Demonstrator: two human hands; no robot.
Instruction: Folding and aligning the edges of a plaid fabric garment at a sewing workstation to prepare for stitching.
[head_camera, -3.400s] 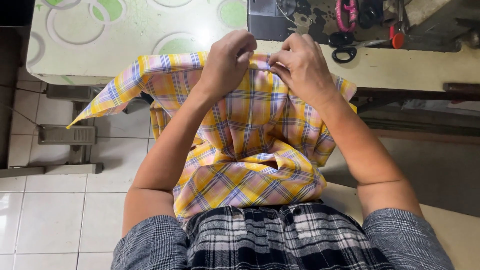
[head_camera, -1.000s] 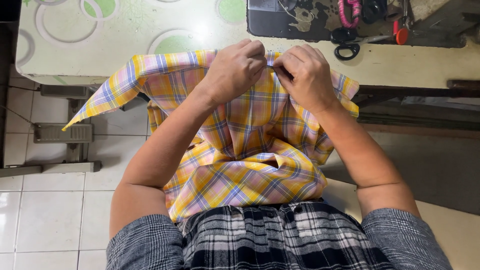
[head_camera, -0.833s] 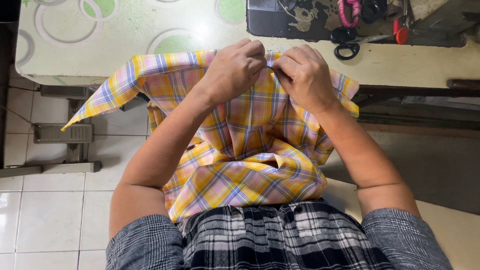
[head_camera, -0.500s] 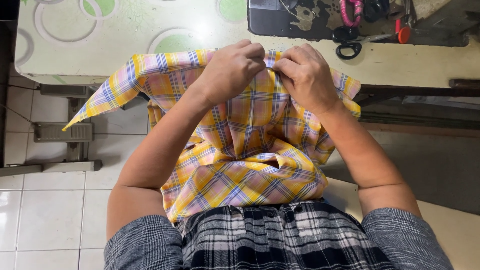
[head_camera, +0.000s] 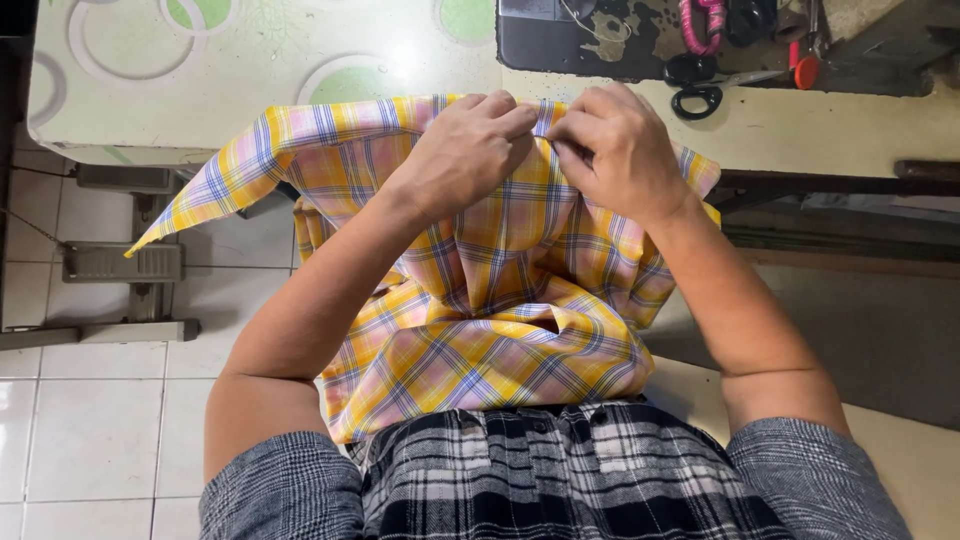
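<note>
Cloth (head_camera: 480, 330) is pinched at its top edge by our left hand (head_camera: 468, 150) and right hand (head_camera: 615, 150); black scissors (head_camera: 697, 97) lie just past them on the table (head_camera: 250, 90).

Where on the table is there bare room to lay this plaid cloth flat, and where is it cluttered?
Bare room: the patterned tabletop left of the dark tray, above the yellow plaid cloth, and a cream strip right of the black scissors. Crowded: the tray corner with scissors, pink tool and red-handled tool. The left hand and right hand pinch the cloth's top edge.
</note>
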